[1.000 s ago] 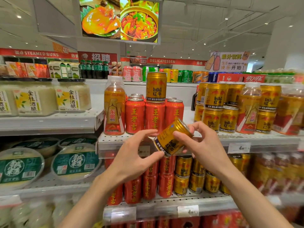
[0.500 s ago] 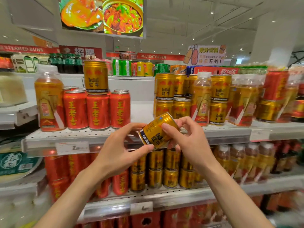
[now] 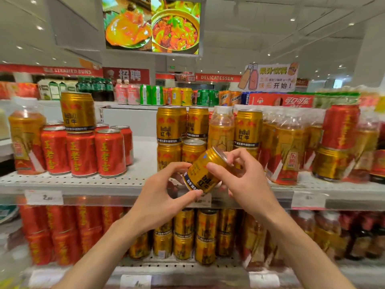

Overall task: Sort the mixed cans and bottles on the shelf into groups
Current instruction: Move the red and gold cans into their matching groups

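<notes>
Head view, the only one I have. Gold can (image 3: 205, 171) sits in mid-air in front of the upper shelf (image 3: 83, 182), tilted, its silver top pointing up and to the right, its dark base band down and to the left. Both hands are on it. Left hand (image 3: 164, 197) pinches the lower end, thumb under the base rim and fingers over the upper side. Right hand (image 3: 245, 180) grips the upper half, thumb across the printed wall and index finger curled near the top rim. Neither hand is slack.

Handling, my judgement: a small sealed metal can, rigid, probably full and so fairly dense for its size. The lacquered wall looks smooth and could slip in a light pinch. A wrap around the mid-body seems the safer hold to me, with the rolled rims at either end as stops. A drop risks denting it, not shattering.

Placement: stacked gold cans (image 3: 177, 130) stand just behind the hands on the same shelf, mixed with orange-labelled bottles (image 3: 220, 130). I take that stack as the likely home. Red cans (image 3: 83, 153) form a group well to the left, with one stray gold can (image 3: 78, 111) standing on top of them and a lone bottle (image 3: 26, 138) beside them. To the far right another red can (image 3: 340, 126) sits on gold ones, blurred. Sorting looks far from finished.
</notes>
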A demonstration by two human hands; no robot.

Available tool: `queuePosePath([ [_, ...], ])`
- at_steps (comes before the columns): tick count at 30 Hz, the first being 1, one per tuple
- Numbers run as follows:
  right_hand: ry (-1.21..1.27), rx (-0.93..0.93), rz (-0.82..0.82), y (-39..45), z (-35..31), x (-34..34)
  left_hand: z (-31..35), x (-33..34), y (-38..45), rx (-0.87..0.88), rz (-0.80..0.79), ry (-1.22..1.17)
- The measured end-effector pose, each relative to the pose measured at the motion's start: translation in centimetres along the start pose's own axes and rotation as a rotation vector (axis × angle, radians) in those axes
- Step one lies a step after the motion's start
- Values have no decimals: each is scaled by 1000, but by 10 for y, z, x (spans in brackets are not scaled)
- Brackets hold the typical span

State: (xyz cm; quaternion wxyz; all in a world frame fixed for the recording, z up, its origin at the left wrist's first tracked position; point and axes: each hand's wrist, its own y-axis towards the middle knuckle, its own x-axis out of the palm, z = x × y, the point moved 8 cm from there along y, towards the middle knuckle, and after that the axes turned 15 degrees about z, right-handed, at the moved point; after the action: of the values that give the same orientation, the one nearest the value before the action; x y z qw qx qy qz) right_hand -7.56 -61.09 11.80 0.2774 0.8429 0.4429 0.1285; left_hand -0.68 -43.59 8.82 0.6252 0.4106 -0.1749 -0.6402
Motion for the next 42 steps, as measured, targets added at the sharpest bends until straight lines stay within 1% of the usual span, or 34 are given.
queuePosePath([
  [3,-55,-67,2,8,-6,1,2,0,6,30,19,3],
  [8,-136,-207,15,25,-35,15,0,-17,27,106,98,-9],
  [10,-201,-287,18,36,-49,22,-3,-29,37,109,176,-10],
  [14,-387,-389,69,62,-65,34,-20,-52,55,60,387,67],
  [16,-456,-433,102,72,-68,40,-31,-54,62,11,427,98],
  [19,-538,-466,112,82,-67,52,-45,-45,72,-82,366,103],
  [22,-614,-474,118,87,-61,61,-51,-33,75,-176,265,6],
  [25,-648,-480,137,92,-58,66,-55,-23,73,-212,205,-100],
  [29,-740,-502,146,98,-53,73,-58,-18,70,-244,207,-193],
  [34,-808,-566,117,95,-46,78,-59,-19,68,-242,186,-192],
  [42,-750,-621,119,87,-44,80,-60,-18,68,-254,191,-202],
])
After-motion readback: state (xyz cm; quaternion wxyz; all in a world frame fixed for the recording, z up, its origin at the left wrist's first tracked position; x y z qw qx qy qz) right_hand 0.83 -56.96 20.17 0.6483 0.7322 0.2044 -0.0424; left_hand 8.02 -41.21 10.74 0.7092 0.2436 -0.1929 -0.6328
